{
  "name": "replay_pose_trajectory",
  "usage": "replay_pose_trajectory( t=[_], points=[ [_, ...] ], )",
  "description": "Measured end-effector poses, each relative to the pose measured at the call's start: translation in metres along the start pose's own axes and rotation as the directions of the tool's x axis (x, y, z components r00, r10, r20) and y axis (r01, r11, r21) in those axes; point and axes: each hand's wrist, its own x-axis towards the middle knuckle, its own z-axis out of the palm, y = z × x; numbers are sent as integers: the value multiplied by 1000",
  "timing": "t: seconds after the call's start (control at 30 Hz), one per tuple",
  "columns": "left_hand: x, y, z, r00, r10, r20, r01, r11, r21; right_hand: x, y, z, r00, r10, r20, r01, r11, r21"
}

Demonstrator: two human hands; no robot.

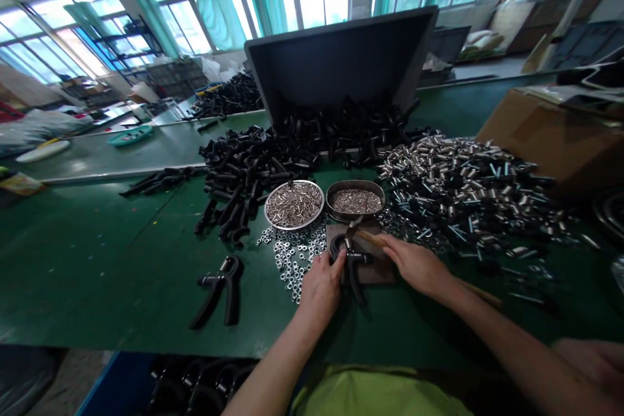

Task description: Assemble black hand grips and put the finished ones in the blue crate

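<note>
My left hand [322, 286] is closed on a black V-shaped hand grip [357, 279], steadying it on a flat brown block [383, 272]. In my right hand [419, 265] is a hammer [369, 237], gripped by its wooden handle; its metal head is over the upper part of the hand grip. I cannot tell whether the head touches it. Left of my hands, another hand grip [221, 292] with a metal spring lies on the green table. Beyond the block stand a round dish of small metal pins [294, 204] and an oval tin of tiny metal parts [355, 200].
Loose nuts [292, 266] lie beside my left hand. Black handles [244, 169] spill from a tipped grey bin [341, 45]. To the right are heaped springs and bolts [468, 188] and a cardboard box [556, 136]. A blue crate [104, 387] of grips sits below the table edge.
</note>
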Motion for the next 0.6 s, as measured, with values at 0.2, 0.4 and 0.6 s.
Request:
replay_pose_trajectory(
  t=[0.2, 0.4, 0.6],
  points=[
    [2, -14, -8, 997, -61, -45, 40, 930, -366, -27, 35, 14, 976, 38, -216, -84, 974, -209],
    [-3, -3, -6, 873, -189, 449, 432, -126, -893, -50, 73, 19, 918, -158, -364, -52, 861, -506],
    [-19, 33, 2, 809, -144, 570, 423, -531, -735, -48, 89, 19, 916, -224, -334, 14, 848, -530]
  ],
)
